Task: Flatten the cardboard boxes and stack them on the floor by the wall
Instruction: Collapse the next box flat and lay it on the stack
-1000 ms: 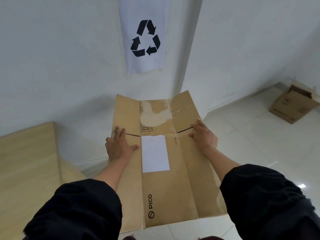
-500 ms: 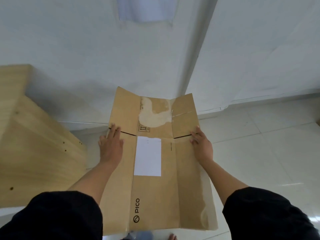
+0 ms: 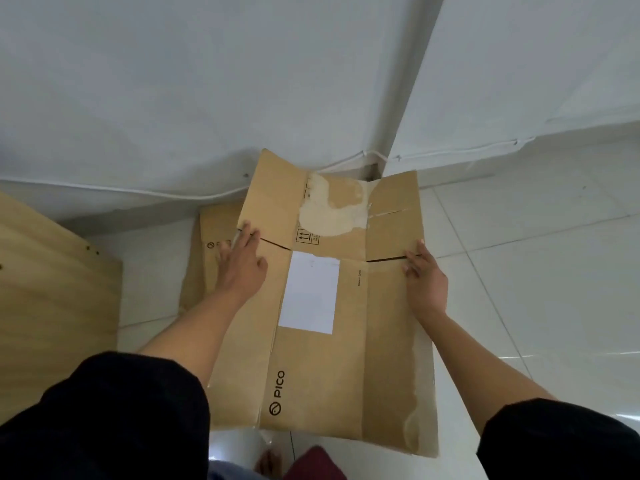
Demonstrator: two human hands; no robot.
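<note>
A flattened brown cardboard box [image 3: 325, 368] with a white label and "PICO" print is held level in front of me, low over the floor near the wall corner. My left hand [image 3: 242, 268] grips its left edge at the flap slit, fingers on top. At the right edge my right hand [image 3: 424, 278] grips beside the other slit. Another flattened box [image 3: 213, 237] lies on the floor by the wall, partly hidden under the held one.
A light wooden panel [image 3: 52, 282] stands at the left. White walls meet in a corner [image 3: 381, 168] just beyond the box, with a cable along the skirting. White floor tiles [image 3: 536, 271] spread to the right. My foot [image 3: 268, 462] shows at the bottom.
The view has tilted down and the held box has dropped toward the floor near the corner. The flattened box lying by the wall has come into sight.
</note>
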